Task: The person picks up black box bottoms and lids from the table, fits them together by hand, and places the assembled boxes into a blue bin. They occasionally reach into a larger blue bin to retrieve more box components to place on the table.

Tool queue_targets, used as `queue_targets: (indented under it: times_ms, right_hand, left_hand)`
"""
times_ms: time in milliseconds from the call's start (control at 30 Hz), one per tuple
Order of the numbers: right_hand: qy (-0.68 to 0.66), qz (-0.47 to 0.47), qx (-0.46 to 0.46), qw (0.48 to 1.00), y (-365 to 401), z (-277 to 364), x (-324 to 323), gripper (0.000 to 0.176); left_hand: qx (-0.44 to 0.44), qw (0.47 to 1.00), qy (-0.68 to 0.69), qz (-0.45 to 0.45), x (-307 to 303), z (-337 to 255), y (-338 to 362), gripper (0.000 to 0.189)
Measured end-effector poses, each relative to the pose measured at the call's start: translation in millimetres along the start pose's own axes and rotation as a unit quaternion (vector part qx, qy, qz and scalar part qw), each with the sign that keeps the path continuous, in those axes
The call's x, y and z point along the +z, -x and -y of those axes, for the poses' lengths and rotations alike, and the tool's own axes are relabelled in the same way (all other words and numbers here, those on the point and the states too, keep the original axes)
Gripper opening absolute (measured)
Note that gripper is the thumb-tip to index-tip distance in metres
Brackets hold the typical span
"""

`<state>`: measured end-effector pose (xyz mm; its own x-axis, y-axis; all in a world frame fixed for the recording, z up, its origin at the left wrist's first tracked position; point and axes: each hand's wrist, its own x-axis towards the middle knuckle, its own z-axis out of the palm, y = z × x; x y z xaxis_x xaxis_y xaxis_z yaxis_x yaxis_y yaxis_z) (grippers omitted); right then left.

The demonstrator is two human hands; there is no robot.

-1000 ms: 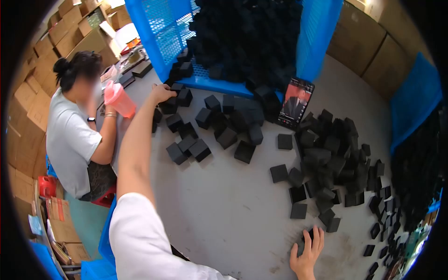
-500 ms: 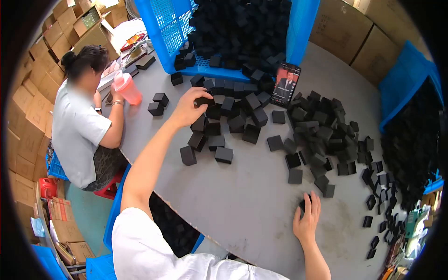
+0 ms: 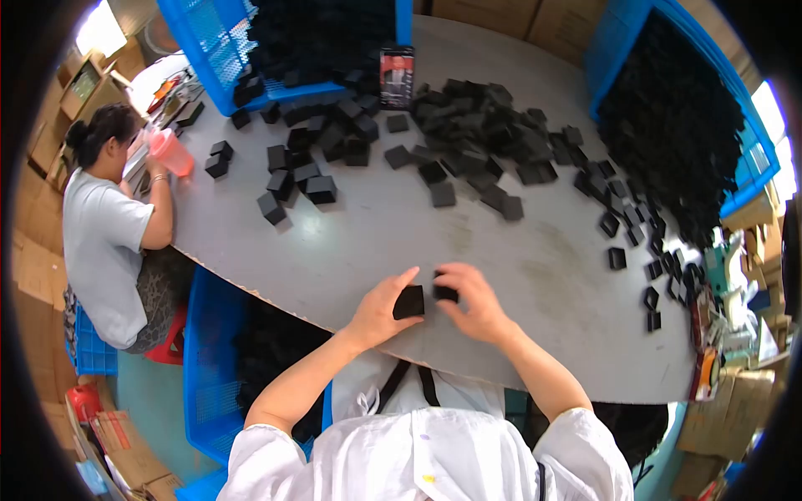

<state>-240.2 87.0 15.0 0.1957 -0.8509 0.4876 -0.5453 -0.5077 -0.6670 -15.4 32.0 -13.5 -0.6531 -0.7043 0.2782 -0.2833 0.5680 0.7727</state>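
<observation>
White short-sleeved shirt [image 3: 434, 459], dark straps [image 3: 391, 384]

A worker in white holds a black box [image 3: 408, 302] in the left hand [image 3: 378, 311] and a smaller black piece [image 3: 445, 293] in the right hand [image 3: 474, 305], at the near edge of a grey table [image 3: 393, 238]. Loose black boxes [image 3: 468, 142] spread toward 12 o'clock, with a phone [image 3: 396, 77] propped beyond them. At 10 o'clock, a seated co-worker [image 3: 104, 234] has a hand by a pink cup [image 3: 170, 152]. A blue crate [image 3: 199, 46] of black parts stands at 11 o'clock, and a second blue crate [image 3: 610, 50] at 2.

boxes [image 3: 468, 125] on table [image 3: 376, 242], crate [image 3: 200, 33] behind
</observation>
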Motion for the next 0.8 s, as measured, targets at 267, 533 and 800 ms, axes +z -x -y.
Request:
queue_targets:
  times_ms: [267,533,800]
  right_hand:
    - [0.116,0.138,-0.036,0.983,46,25,-7,0.049]
    - [0.508,-0.280,0.288,0.762,100,-157,-173,0.046]
    - [0.347,-0.212,0.240,0.881,101,-93,-126,0.012]
  left_hand:
    - [0.166,0.985,0.041,0.026,41,-15,-12,0.093]
    - [0.205,0.972,-0.101,0.053,36,-26,-12,0.064]
    - [0.216,0.956,-0.144,0.138,20,-40,-13,0.063]
